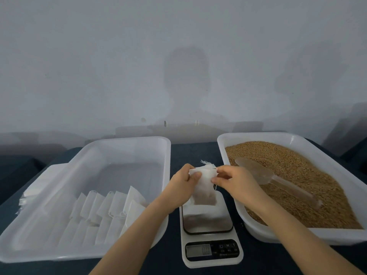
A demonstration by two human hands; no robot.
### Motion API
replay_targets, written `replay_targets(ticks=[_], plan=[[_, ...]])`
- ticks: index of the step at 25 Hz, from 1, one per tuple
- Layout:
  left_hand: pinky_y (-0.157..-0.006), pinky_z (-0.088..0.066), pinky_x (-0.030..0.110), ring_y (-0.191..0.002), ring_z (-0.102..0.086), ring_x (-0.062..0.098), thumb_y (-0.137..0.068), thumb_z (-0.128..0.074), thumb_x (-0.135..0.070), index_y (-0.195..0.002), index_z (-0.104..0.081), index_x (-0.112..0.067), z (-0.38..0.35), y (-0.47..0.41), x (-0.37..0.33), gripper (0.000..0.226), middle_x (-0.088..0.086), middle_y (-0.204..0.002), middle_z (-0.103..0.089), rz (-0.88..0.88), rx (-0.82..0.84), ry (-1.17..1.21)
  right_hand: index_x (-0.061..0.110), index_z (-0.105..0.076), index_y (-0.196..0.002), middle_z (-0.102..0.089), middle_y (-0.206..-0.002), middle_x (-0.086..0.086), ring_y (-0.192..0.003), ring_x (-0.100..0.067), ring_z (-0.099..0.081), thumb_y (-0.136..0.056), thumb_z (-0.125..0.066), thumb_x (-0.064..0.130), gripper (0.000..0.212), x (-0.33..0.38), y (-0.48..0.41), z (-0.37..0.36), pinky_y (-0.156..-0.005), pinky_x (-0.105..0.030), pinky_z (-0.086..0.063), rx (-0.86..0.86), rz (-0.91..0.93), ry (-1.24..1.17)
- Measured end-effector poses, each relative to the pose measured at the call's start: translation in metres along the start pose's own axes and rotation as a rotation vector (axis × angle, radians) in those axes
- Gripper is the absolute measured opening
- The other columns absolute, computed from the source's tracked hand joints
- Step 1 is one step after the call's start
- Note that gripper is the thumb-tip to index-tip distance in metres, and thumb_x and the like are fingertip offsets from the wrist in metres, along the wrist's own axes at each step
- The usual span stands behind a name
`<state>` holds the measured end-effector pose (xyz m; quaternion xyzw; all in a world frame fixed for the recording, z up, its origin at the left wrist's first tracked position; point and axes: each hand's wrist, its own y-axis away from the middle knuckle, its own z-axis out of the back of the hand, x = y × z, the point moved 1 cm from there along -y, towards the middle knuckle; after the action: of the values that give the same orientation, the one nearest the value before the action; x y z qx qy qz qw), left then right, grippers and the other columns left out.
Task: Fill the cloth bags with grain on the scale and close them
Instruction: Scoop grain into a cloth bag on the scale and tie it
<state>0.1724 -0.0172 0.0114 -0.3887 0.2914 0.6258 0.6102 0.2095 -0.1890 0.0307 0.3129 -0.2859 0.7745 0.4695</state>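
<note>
A small white cloth bag (203,185) with brown grain showing in its lower part hangs above the back of the scale (208,223). My left hand (183,183) pinches its top left edge. At the bag's top right my right hand (230,180) pinches the edge, where a frayed drawstring sticks up. The scale has a steel plate and a dark display at the front. To the right stands a white tray (278,135) full of brown grain, with a clear plastic scoop (264,174) lying on the grain.
A white tray (127,147) on the left holds several closed white bags (111,207) in rows at its near end. A stack of flat white bags (32,189) lies outside its left rim. The table is dark blue, with a grey wall behind.
</note>
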Motion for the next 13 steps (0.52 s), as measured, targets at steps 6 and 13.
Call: replay_targets(ticks=[6, 13], plan=[[-0.065, -0.049, 0.022, -0.077, -0.055, 0.013, -0.102, -0.041, -0.033, -0.092, -0.044, -0.028, 0.000, -0.001, 0.002, 0.010, -0.004, -0.086, -0.057, -0.011, -0.016, -0.044, 0.016, -0.067, -0.080, -0.064, -0.072, 0.008, -0.069, -0.003, -0.057, -0.086, -0.066, 0.026, 0.011, -0.011, 0.002, -0.008, -0.064, -0.014, -0.039, -0.153, 0.038, 0.037], [-0.068, -0.050, 0.026, -0.080, -0.058, 0.016, -0.101, -0.045, -0.030, -0.096, -0.049, -0.026, 0.000, 0.001, 0.001, 0.008, -0.002, -0.088, -0.060, -0.028, -0.059, -0.082, 0.014, -0.066, -0.075, -0.066, -0.073, 0.006, -0.072, 0.001, -0.057, -0.085, -0.067, 0.020, 0.012, -0.010, 0.009, -0.005, -0.065, -0.008, -0.038, -0.181, 0.081, -0.044]])
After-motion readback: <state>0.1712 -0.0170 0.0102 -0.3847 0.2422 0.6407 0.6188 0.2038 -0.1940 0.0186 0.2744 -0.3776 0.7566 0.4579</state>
